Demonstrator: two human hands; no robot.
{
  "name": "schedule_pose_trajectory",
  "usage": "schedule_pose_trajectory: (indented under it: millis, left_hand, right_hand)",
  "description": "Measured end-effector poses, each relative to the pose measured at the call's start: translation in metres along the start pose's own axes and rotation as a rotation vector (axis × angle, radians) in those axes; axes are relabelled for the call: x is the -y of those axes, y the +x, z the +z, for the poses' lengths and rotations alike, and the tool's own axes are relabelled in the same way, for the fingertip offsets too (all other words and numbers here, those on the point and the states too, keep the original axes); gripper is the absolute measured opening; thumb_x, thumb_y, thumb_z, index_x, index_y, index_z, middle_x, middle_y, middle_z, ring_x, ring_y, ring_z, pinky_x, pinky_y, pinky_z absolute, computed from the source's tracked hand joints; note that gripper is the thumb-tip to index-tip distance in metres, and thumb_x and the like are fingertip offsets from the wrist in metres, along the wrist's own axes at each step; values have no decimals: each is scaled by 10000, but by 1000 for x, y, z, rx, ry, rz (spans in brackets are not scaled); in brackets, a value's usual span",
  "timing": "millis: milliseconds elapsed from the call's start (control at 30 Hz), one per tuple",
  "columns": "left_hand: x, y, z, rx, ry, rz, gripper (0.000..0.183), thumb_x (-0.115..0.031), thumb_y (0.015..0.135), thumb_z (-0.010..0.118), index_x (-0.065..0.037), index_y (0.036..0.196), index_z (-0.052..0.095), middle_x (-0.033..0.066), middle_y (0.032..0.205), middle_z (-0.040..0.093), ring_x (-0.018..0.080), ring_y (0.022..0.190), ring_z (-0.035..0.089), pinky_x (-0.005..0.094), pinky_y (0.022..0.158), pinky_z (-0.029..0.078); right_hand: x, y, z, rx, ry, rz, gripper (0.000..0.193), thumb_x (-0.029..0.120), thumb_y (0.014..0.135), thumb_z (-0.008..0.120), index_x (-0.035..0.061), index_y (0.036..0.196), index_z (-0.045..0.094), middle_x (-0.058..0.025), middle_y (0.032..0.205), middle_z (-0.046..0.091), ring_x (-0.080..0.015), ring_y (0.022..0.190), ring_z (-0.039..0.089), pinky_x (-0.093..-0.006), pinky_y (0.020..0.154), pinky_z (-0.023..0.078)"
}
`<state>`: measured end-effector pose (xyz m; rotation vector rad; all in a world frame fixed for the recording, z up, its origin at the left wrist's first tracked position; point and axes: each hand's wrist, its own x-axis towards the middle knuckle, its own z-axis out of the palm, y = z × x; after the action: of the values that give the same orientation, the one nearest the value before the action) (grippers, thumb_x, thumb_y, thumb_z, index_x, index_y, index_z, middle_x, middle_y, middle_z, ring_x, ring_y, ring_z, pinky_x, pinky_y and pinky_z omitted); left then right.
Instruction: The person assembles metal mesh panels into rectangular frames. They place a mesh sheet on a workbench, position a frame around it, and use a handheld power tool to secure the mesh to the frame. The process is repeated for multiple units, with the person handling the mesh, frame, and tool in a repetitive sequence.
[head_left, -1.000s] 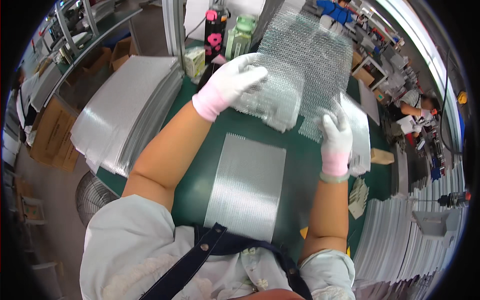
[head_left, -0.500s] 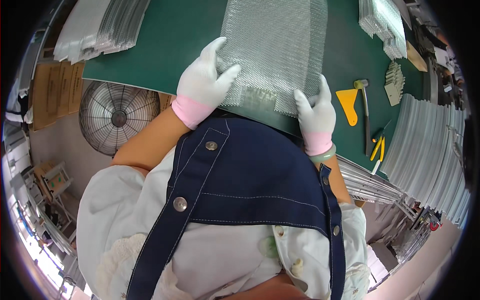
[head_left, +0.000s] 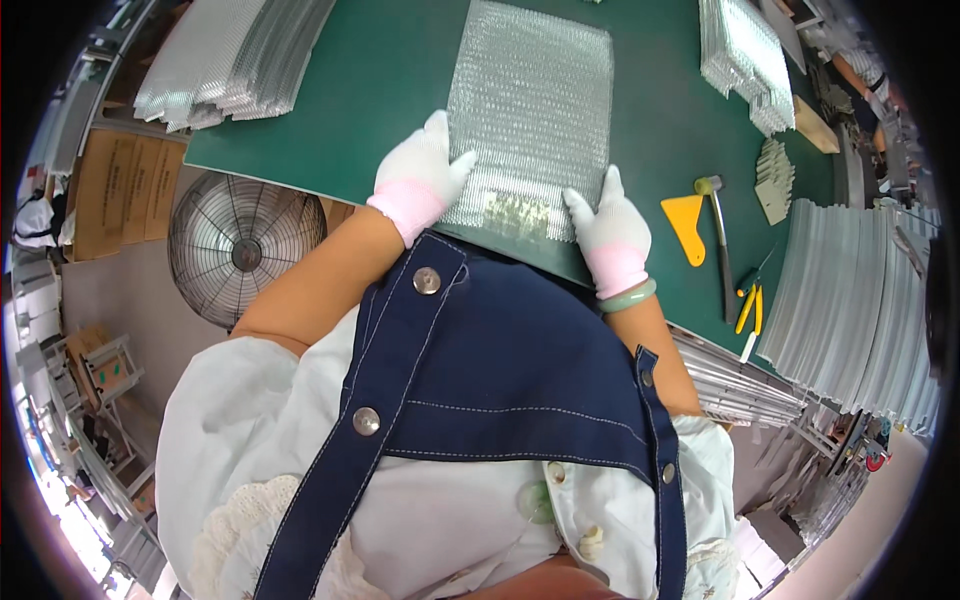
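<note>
A silvery metal mesh sheet (head_left: 532,110), roughly rectangular, lies on the green tabletop (head_left: 390,60) before me, its near edge close to the table's front edge. My left hand (head_left: 418,172), in a white glove with a pink cuff, is at the sheet's lower left edge; its fingers are stretched out and its thumb reaches over the mesh. At the lower right edge is my right hand (head_left: 611,232), gloved alike, with thumb and fingers spread apart. Neither hand visibly grips the sheet. Whether more layers lie under it, I cannot tell.
Stacks of mesh sheets stand at the far left (head_left: 235,60) and far right (head_left: 745,60). On the right lie a yellow scraper (head_left: 683,228), a hammer (head_left: 720,245), yellow-handled pliers (head_left: 750,308) and a large stack of grey strips (head_left: 850,300). A floor fan (head_left: 245,250) stands left of the table.
The mesh now looks smaller and flatter on the table, its offset right-hand layer no longer showing. Both hands have shifted slightly with its edges, and my head view has moved a little.
</note>
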<state>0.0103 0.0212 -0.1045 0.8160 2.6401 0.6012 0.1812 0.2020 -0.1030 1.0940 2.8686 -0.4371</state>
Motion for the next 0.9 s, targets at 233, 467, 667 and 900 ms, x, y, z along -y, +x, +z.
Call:
schedule_pose_trajectory:
  millis: [233,467,667,900]
  left_hand:
    - [0,1,-5,36,-34,4,511,-334,896,654,33,1213,494,251,973,667,414,959,653,467,845,521]
    - [1,-7,-5,-76,-130,38,618,-328,886,666,22,1350,457,239,1036,678,382,946,673,436,873,526]
    - [-15,-13,-6,-147,194,-61,657,-296,860,651,-8,1408,430,245,1289,556,388,1147,581,467,948,486]
    - [-30,47,36,-256,166,481,592,-157,805,577,-53,1383,507,275,1395,446,436,1299,418,509,1087,366]
  right_hand:
    - [3,2,-7,58,9,33,799,554,906,600,-37,1420,442,-244,914,700,-402,882,685,-464,751,538]
    - [2,4,-5,67,13,29,796,547,907,602,-20,1438,431,-232,894,700,-388,860,686,-456,743,535]
    - [8,2,-16,98,-28,52,788,545,889,626,-11,1423,462,-229,945,704,-390,899,683,-456,767,535]
    - [-32,17,-7,-182,-31,2,781,556,855,668,-3,1372,495,-197,912,694,-372,843,682,-450,722,538]
